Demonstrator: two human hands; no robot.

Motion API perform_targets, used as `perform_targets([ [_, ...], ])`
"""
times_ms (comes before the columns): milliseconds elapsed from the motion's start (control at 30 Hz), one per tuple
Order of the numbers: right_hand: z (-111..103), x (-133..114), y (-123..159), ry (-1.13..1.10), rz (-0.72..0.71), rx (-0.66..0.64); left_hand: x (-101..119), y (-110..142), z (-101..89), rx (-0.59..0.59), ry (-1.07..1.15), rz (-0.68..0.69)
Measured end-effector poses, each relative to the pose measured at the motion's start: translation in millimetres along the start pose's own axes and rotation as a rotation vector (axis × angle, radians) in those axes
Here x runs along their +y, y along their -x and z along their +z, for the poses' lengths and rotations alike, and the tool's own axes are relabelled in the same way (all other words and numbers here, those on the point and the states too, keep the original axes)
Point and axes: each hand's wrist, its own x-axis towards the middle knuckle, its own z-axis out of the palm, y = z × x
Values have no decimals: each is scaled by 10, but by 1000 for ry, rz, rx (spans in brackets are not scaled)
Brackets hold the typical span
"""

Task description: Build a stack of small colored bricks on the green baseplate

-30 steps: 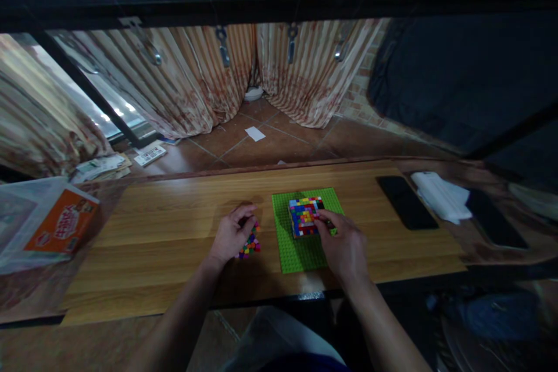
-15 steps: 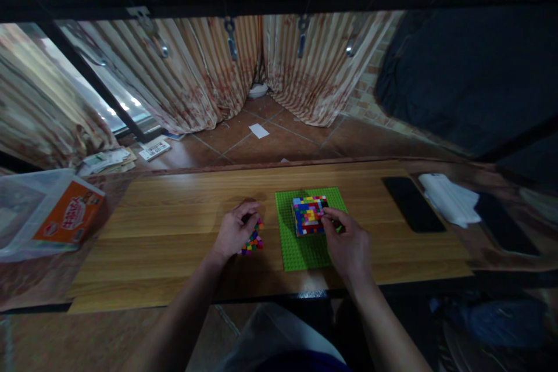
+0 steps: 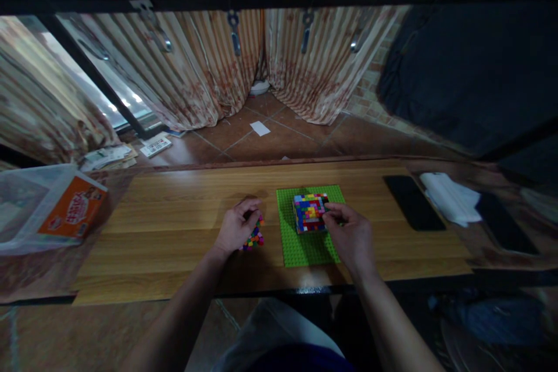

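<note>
A multicoloured block of small bricks (image 3: pixel 309 211) stands on a green studded baseplate (image 3: pixel 305 247) in the middle of the wooden table (image 3: pixel 174 232). My right hand (image 3: pixel 351 238) rests on the plate, its fingers pinched against the block's right side. My left hand (image 3: pixel 235 225) lies on the table left of the plate, fingers curled over a small pile of coloured bricks (image 3: pixel 255 238). What either hand's fingertips grip is hidden.
A clear plastic bag with an orange packet (image 3: pixel 72 207) lies at the table's left end. Two dark phones (image 3: pixel 412 202) (image 3: pixel 501 223) and a folded white cloth (image 3: pixel 449 196) lie at the right. Striped curtains and a tiled floor lie beyond the table's far edge.
My right hand has slid from the block's near right corner up along its right side. My left hand stays curled on the loose bricks. The view has shifted slightly.
</note>
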Motion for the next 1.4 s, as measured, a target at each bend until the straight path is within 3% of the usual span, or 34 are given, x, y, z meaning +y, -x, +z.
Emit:
perform_targets([
  [233, -33, -13, 92, -29, 1, 36, -23, 6, 11, 4, -15, 12],
  [367, 5, -135, 327, -48, -103, 61, -25, 7, 15, -2, -3, 0],
  [567, 362, -233, 746, 42, -315, -294, -14, 10, 16, 20, -15, 1],
  [733, 705, -234, 850, 258, -387, -404, -8, 18, 13, 14, -4, 4],
  [967, 885, -324, 808, 543, -312, -417, -35, 15, 23, 18, 2, 3],
  [1400, 917, -226, 791, 470, -372, -313, -8, 13, 13, 10, 1, 11],
])
